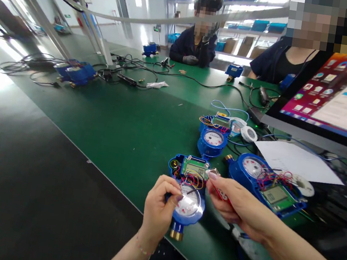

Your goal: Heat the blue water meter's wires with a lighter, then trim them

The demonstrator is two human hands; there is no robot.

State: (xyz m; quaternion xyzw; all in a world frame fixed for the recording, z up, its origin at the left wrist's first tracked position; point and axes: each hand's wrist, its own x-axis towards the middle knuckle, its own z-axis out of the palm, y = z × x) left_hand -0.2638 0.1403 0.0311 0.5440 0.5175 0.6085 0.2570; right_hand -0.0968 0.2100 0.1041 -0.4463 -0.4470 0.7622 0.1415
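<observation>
A blue meter lies near the table's front edge, its upper housing open on a circuit board with a lit display and thin coloured wires. Over the left side of its round dial, my left hand pinches at the wires; what lies between the fingertips is too small to name. My right hand is closed around a small red device, held at the right side of the meter's housing. Another opened meter stands just behind, and a third lies to the right with its wires exposed.
A monitor stands at the right, with white paper and a dark keyboard below. Cables cross the green table. More blue meters sit at the far left. Two people sit across the table. A metal shelf beam hangs above.
</observation>
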